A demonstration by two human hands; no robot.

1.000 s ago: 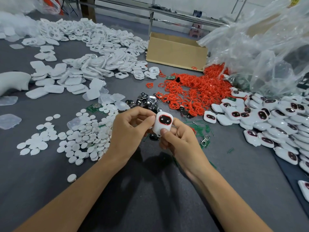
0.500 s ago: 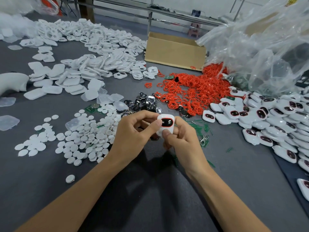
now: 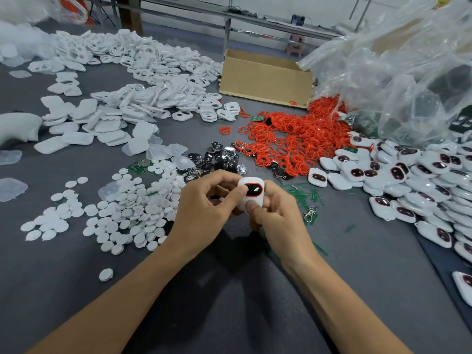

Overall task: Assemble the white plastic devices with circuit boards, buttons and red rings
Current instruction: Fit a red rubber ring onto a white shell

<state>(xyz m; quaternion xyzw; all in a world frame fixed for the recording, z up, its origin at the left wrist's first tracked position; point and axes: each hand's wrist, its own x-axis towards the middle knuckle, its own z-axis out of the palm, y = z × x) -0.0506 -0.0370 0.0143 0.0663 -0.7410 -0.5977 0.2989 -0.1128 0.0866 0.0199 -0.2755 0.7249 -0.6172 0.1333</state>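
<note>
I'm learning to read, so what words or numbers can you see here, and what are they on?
No text reads clearly.
Yellow label on the plastic bag: too blurred to read.
Black items at the right edge: white marks too small to read.
White device: no words show.

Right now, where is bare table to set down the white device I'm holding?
Bare grey mat lies right of your right forearm, bordered by the pile of finished white devices and thin green scraps. Another patch lies near-left, below the white round discs. Crowded: red rings, glossy black buttons.
</note>
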